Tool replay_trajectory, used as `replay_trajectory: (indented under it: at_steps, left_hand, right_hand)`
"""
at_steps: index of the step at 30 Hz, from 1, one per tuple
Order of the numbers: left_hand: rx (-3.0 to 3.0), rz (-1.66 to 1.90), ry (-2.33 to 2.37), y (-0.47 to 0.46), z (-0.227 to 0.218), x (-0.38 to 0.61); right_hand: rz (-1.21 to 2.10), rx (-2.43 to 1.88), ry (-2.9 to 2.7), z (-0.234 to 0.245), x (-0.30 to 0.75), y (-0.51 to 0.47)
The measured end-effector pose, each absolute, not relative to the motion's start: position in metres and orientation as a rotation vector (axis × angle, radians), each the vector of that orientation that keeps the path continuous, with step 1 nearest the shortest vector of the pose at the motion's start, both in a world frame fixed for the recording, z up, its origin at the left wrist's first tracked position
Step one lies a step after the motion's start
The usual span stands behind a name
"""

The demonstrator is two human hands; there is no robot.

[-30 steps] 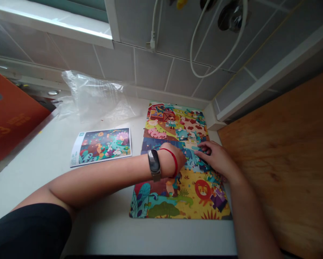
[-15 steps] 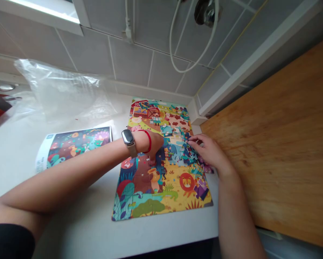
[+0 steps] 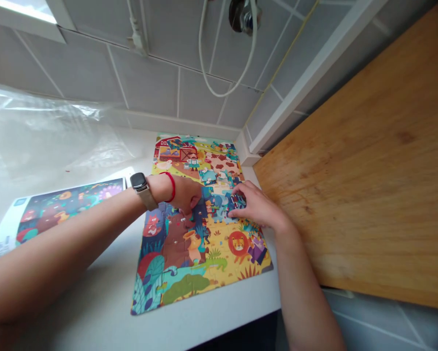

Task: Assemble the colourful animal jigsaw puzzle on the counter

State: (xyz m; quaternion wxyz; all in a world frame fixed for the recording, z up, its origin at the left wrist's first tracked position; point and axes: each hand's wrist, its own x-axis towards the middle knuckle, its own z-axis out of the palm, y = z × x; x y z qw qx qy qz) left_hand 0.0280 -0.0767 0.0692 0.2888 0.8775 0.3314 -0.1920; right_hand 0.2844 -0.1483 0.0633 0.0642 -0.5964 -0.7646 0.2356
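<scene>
A colourful jigsaw puzzle (image 3: 189, 253) with farm and jungle animals lies flat on the white counter (image 3: 94, 312). My left hand (image 3: 184, 193), with a watch and a red string on the wrist, rests on the puzzle's middle left, its fingers curled down onto the pieces. My right hand (image 3: 253, 207) lies on the puzzle's middle right, fingers bent and pressing on the pieces near the blue elephant area. Whether either hand pinches a loose piece is hidden.
A printed picture sheet (image 3: 58, 212) lies left of the puzzle. A crumpled clear plastic bag (image 3: 47, 131) sits behind it against the tiled wall. A wooden board (image 3: 361, 175) rises at the right. A white cable (image 3: 219, 63) hangs on the wall above.
The view has swung right and down, so everything sits further left in the picture. My left hand slid a little left on the puzzle; my right hand stayed on the middle pieces.
</scene>
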Motion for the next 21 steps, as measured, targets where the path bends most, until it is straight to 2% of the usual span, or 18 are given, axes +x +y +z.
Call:
replay_trajectory:
  at_steps: [6, 10, 16, 21]
  left_hand:
    - [2.457, 0.0, 0.909, -0.075, 0.072, 0.036]
    - [2.574, 0.342, 0.821, -0.083, 0.053, 0.05]
    - [2.625, 0.453, 0.669, -0.094, 0.02, 0.065]
    - [2.523, 0.511, 0.724, -0.09, 0.023, 0.063]
  right_hand:
    - [0.588, -1.498, -2.157, 0.067, 0.268, -0.149]
    - [0.453, -1.543, -1.895, 0.067, 0.278, -0.143]
    - [0.512, -1.658, -1.888, 0.041, 0.294, -0.133]
    - [0.488, -1.667, -1.826, 0.037, 0.295, -0.129]
